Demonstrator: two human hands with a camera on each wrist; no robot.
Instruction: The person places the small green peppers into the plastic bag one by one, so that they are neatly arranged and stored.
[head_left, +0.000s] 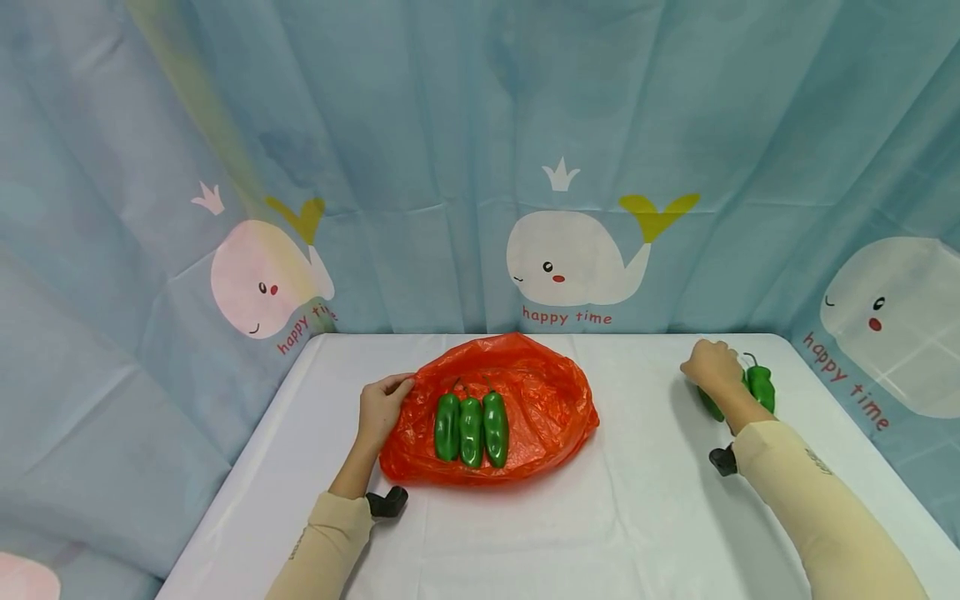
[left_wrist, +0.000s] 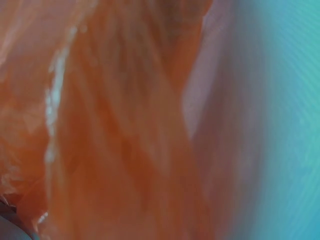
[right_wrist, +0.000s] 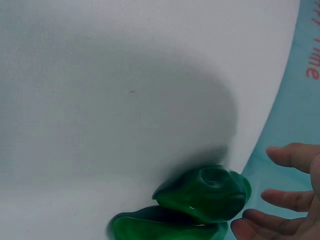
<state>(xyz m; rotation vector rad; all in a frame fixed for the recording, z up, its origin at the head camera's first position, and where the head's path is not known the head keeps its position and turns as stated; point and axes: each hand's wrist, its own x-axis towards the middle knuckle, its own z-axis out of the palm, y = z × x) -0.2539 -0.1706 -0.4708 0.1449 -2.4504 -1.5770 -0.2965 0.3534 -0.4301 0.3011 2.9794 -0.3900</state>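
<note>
A red plastic bag lies spread with its mouth wide in the head view. Three green peppers rest side by side in it, stems pointing away. My left hand pinches the bag's left rim between thumb and fingers; the left wrist view is filled by blurred bag film. At the far right of the table, my right hand is over more green peppers, partly hiding them. In the right wrist view its fingers are spread and lightly bent, right at the end of a pepper.
A white table with rounded back corners carries everything. Behind it and along both sides hangs a light blue curtain printed with whales. Dark wrist-worn cameras sit at both sleeve cuffs.
</note>
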